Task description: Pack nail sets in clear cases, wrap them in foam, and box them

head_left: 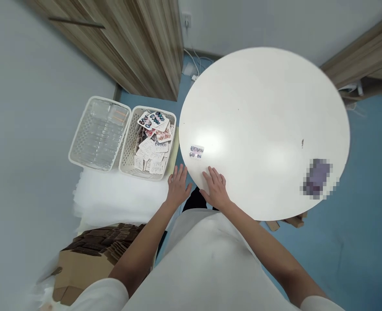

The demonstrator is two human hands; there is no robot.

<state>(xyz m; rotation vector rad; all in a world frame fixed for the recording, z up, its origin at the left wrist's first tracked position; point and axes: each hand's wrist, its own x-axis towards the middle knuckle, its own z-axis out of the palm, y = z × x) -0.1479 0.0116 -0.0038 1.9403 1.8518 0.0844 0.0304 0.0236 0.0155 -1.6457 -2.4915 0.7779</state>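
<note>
Fingers apart, my left hand (178, 188) hovers off the table's left edge, close to a white basket (125, 149) and holding nothing. In that basket lies a heap of cards, several of them carrying rows of coloured oval press-on nails (157, 118). My right hand (215, 186) is open, palm down, at the near left edge of the round white table (262, 95). Just beyond it on the tabletop lies one card of press-on nails (196, 152) in pale purple and blue tones. It touches neither hand.
A second white basket (77, 147) holds clear plastic boxes (102, 134). Folded brown cardboard (84, 263) is stacked at lower left, beside white foam sheeting (113, 194). A blurred-out purple item (319, 177) lies at the table's right. Wooden cabinets (139, 43) stand behind.
</note>
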